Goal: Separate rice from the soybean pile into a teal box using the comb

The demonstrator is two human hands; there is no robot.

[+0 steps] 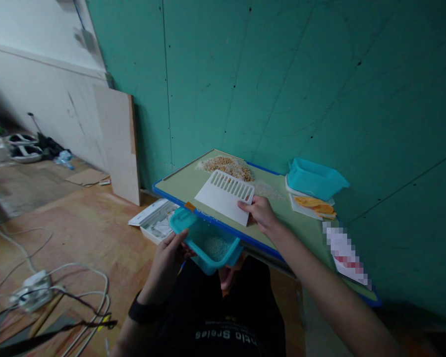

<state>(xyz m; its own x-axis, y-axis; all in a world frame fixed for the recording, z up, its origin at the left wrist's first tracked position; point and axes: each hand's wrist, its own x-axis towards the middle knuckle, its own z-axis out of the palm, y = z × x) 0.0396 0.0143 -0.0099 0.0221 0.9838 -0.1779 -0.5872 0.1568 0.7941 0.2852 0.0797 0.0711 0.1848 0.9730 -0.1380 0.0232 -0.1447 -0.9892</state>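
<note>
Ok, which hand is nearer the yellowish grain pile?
Right. The right hand, holding the white slotted scraper, is short of the grain pile; the left hand holds the turquoise bin at the board's near edge.

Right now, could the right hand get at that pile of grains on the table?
Probably yes: the right hand holds a white slotted scraper, its slots toward the pile of grains, and nothing visible stands between them.

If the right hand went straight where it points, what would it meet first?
With its white slotted plate leading, the right hand would probably meet the grain pile, unless it passes above.
</note>
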